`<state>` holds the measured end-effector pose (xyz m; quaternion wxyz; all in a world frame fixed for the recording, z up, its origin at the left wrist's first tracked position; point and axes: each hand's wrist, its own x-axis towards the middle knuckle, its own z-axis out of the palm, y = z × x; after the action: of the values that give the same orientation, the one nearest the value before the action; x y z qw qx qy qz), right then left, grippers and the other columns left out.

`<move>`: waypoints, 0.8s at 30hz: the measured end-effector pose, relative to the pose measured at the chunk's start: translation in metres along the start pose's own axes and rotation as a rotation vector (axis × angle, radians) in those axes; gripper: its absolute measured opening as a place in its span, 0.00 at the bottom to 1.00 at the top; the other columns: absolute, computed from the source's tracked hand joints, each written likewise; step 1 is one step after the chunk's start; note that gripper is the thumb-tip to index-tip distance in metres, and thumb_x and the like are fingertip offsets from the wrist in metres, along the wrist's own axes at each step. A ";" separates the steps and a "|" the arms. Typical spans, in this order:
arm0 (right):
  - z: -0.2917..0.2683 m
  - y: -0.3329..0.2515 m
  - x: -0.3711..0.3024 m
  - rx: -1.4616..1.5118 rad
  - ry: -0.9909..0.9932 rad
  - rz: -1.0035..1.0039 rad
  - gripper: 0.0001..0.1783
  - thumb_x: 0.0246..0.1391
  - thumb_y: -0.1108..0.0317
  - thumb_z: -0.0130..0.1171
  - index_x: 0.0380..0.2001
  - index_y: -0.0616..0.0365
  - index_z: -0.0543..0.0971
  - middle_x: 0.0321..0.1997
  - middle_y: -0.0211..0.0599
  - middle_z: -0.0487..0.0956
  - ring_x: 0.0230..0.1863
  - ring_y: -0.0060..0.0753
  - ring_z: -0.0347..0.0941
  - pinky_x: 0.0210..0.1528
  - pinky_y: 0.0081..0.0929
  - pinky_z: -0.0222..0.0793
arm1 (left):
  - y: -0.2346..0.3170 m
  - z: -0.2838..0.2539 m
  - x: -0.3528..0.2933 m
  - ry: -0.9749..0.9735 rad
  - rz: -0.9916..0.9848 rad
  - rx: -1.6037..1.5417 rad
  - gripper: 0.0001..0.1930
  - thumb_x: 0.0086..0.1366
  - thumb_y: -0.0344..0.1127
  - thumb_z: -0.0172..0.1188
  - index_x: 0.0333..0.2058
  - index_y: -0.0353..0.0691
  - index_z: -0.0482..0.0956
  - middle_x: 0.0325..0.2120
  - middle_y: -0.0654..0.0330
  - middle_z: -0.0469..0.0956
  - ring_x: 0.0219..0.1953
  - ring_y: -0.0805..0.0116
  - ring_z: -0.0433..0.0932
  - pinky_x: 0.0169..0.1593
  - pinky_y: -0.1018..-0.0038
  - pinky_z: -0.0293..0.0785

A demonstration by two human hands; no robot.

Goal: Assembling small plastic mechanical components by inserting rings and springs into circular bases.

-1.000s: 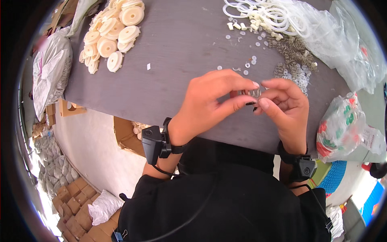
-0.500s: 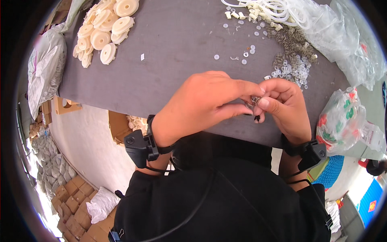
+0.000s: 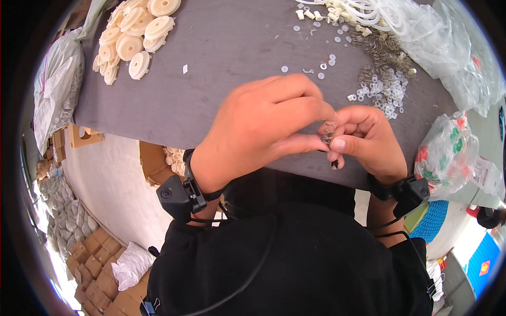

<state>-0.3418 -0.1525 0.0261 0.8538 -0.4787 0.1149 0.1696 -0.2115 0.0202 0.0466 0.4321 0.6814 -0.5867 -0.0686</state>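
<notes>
Big grey table (image 3: 221, 79) fills the upper half of the view, its near edge running just above the person's black top (image 3: 295, 253). On the far right of the table, a heap of clear plastic bags (image 3: 453, 47); off its right edge hangs a bag with red and green print (image 3: 448, 158). On the left, off the table's end, a grey sack (image 3: 55, 95). Far left corner of the table: a pile of cream discs (image 3: 132, 37). Top centre-right, white rings and cream bits (image 3: 348, 10), and below them a scatter of small metal springs and washers (image 3: 385, 79).

Now the hands, both over the near edge. Left hand (image 3: 258, 131) is curled, thumb and forefinger pinched together on a small metal spring (image 3: 328, 131). Right hand (image 3: 369, 139) meets it from the right, its fingertips closed on the same spring, thumb pressed in beneath. The 2 hands touch at the fingertips; the spring sits between them, held just above the table, mostly hidden by fingers. Each wrist carries a black strapped device (image 3: 182, 192).
</notes>
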 end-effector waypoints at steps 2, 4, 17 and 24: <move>-0.003 0.003 0.000 -0.003 0.034 -0.027 0.10 0.54 0.74 0.60 0.40 0.67 0.77 0.28 0.36 0.80 0.28 0.21 0.75 0.30 0.17 0.72 | -0.002 0.004 0.000 0.028 0.010 -0.044 0.18 0.39 0.33 0.74 0.32 0.39 0.80 0.25 0.59 0.79 0.29 0.64 0.79 0.32 0.75 0.74; -0.002 0.002 0.000 0.017 0.042 -0.030 0.10 0.54 0.74 0.60 0.39 0.67 0.77 0.28 0.36 0.80 0.28 0.21 0.76 0.30 0.17 0.72 | -0.005 0.007 -0.002 0.054 0.027 -0.090 0.18 0.39 0.31 0.74 0.32 0.38 0.80 0.27 0.58 0.79 0.30 0.63 0.79 0.33 0.75 0.75; 0.007 0.007 0.002 -0.112 0.180 -0.236 0.09 0.53 0.76 0.60 0.38 0.68 0.78 0.31 0.37 0.80 0.31 0.22 0.76 0.33 0.18 0.73 | -0.007 0.009 -0.011 0.067 -0.176 -0.326 0.14 0.46 0.21 0.70 0.33 0.32 0.79 0.33 0.54 0.80 0.35 0.67 0.79 0.39 0.76 0.75; 0.011 0.014 0.005 -0.243 0.271 -0.395 0.10 0.53 0.77 0.61 0.39 0.67 0.78 0.32 0.36 0.80 0.32 0.21 0.76 0.33 0.17 0.72 | -0.006 0.017 -0.021 0.094 -0.384 -0.512 0.12 0.52 0.19 0.65 0.37 0.27 0.78 0.36 0.51 0.78 0.38 0.65 0.78 0.44 0.73 0.77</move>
<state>-0.3425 -0.1349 0.0190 0.7833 -0.6093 0.1114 -0.0533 -0.2240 0.0296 0.0235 0.5953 0.6514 -0.3903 -0.2626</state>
